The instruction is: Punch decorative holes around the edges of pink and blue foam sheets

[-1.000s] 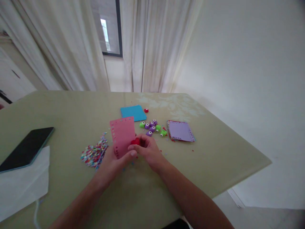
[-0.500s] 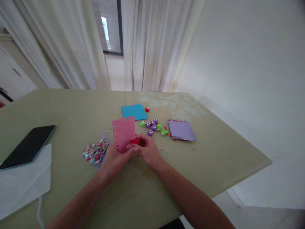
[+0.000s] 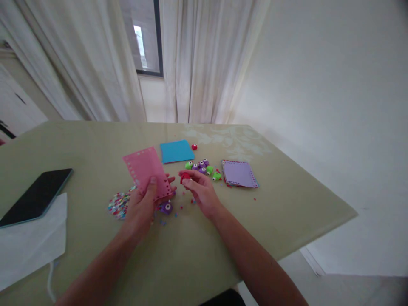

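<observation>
Between the thumb and fingers of my left hand (image 3: 145,202) is a pink sheet of card (image 3: 146,165), tilted up, with small holes punched along its edges. My right hand (image 3: 202,189) pinches a small red paper punch (image 3: 185,178), a little apart from the card's right edge. A purple punch with a white eye (image 3: 166,208) lies on the table just under the card. Partly behind my left hand spreads a heap of multicoloured confetti (image 3: 119,206). Beyond my right hand sit several purple and green punches with eyes (image 3: 202,170).
A blue sheet stack (image 3: 177,151) lies farther back, with another red punch (image 3: 194,146) beside it. To the right is a pile of punched cards, lilac on top (image 3: 239,174). On the left a phone (image 3: 38,195) rests partly on a white sheet (image 3: 35,246), near a white cable (image 3: 50,280).
My hands have moved apart. The pink card has shifted left and tilted in my left hand, and the red punch has come off its edge. The purple punch below is now visible.
</observation>
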`<state>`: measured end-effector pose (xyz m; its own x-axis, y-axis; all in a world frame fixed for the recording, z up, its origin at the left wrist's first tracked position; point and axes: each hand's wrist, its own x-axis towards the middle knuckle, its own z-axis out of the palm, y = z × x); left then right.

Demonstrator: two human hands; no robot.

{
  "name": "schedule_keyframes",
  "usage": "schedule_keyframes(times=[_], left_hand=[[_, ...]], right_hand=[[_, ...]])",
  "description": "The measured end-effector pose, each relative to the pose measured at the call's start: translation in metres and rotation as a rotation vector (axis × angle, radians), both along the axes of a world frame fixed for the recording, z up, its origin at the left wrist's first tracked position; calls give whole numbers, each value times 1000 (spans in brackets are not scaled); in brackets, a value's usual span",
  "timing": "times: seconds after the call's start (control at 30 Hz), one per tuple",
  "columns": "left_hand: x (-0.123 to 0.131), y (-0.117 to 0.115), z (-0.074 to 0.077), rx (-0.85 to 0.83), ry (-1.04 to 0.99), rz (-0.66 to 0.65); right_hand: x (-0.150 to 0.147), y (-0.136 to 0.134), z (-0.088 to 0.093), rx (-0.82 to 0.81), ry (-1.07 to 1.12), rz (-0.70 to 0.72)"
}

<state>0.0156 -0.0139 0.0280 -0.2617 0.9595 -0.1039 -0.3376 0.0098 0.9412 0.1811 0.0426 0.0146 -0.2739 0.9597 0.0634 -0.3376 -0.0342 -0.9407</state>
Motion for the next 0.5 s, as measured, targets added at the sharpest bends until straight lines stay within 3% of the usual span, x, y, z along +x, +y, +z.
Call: schedule_keyframes(times=[0.13, 0.27, 0.33, 0.4, 0.5], left_hand=[[-6, -1, 0, -9, 62, 23], [-11, 0, -7, 17, 171, 2], [-13, 0, -9, 18, 198, -3], [-13, 0, -8, 7, 208, -1], [-12, -1, -3, 9, 195, 24]], right_hand=[[10, 13, -6, 89, -300, -144], [18, 20, -13, 371, -834, -271], [20, 21, -15, 489, -999, -301], [20, 20, -15, 551, -1063, -342], [17, 12, -8, 631, -990, -324]])
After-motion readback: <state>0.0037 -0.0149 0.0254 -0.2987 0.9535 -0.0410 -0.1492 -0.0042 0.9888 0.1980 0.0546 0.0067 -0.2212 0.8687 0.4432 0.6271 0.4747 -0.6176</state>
